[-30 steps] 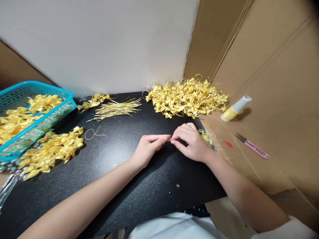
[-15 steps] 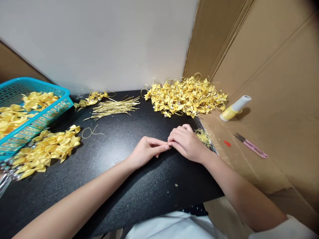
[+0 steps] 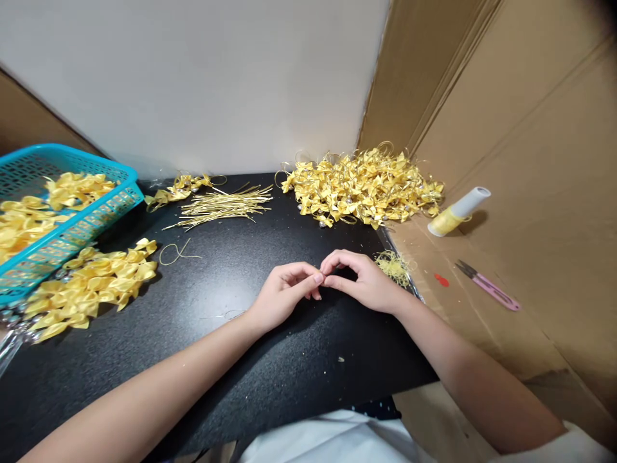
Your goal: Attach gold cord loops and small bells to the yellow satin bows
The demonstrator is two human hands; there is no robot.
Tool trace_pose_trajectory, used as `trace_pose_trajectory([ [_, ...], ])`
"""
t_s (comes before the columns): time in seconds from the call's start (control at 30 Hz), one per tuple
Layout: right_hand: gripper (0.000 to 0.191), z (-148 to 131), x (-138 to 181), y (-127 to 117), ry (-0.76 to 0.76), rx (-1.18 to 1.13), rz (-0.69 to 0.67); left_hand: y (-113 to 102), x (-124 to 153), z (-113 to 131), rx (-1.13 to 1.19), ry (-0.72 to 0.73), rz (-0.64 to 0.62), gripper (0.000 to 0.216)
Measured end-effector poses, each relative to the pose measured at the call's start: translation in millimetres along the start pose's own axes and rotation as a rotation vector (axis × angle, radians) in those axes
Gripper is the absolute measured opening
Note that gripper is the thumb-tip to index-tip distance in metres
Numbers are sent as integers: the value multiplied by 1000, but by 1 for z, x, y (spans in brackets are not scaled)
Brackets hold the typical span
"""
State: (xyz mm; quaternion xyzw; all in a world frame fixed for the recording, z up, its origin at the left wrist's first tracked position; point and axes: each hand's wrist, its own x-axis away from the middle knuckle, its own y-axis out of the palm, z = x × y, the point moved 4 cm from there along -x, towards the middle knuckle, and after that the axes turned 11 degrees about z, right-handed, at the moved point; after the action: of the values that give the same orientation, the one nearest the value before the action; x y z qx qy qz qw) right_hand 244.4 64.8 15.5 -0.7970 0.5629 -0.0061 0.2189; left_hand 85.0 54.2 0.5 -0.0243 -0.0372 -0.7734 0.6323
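Over the front middle of the black table [image 3: 284, 366], my left hand [image 3: 286, 292] and my right hand [image 3: 359, 280] meet at the fingertips. Each is closed in a pinch, thumb against forefinger. Whatever lies between the tips is too small or too hidden to make out. Left of my hands lies a single loop of gold cord [image 3: 179, 254]. A thin needle or wire [image 3: 226, 315] lies by my left wrist. Just beyond my right hand sits a small tangle of yellow thread scraps [image 3: 393, 267].
A turquoise basket [image 3: 110, 207] holds yellow bows, with more yellow bows [image 3: 103, 283] beside it. Gold cords [image 3: 226, 207] and a heap of finished bows with loops [image 3: 361, 186] lie at the back. On cardboard at right are a thread spool [image 3: 453, 218], a red piece [image 3: 441, 280] and pink snips [image 3: 491, 288].
The fingers of my right hand have uncurled a little and its thumb and forefinger now form a wider arch. Both hands' fingertips stay together, shifted slightly left.
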Motion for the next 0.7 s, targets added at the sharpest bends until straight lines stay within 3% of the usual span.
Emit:
trace_pose_trajectory([
  [0.2,12,-4,0,3,-20,50,1,2,4,2,-5,30,36,22],
  [0.4,14,-5,0,3,-87,189,51,0,8,1,-190,100,209,22],
  [0.7,14,-1,0,4,10,117,55,-3,8,4,-281,177,258,19],
])
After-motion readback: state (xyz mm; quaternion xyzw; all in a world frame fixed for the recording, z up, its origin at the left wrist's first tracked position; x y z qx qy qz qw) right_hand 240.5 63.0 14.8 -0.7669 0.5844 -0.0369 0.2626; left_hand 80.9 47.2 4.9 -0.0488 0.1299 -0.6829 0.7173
